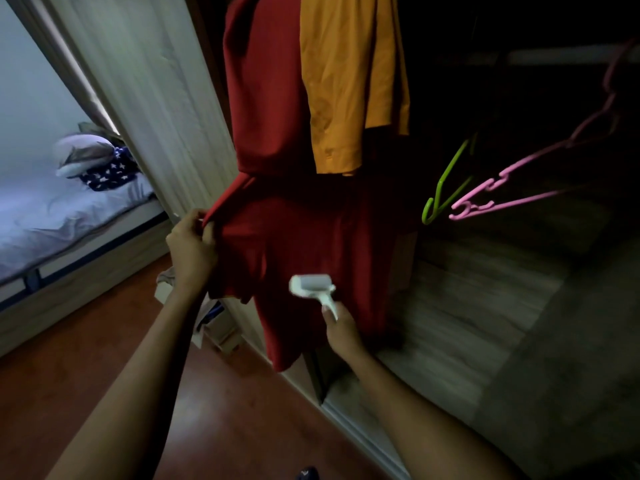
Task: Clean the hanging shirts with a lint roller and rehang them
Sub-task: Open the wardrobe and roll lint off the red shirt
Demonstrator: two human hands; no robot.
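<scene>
A red shirt hangs in the open wardrobe, its top out of frame. An orange shirt hangs beside it, overlapping its upper right. My left hand pinches the red shirt's left edge and pulls the cloth out to the left. My right hand grips the handle of a white lint roller, whose head lies against the lower front of the red shirt.
A green hanger and a pink hanger hang empty at the right in the dark wardrobe. The wardrobe's pale side panel stands left of the shirts. A bed with pillows lies at far left. Boxes and cloth sit on the red-brown floor.
</scene>
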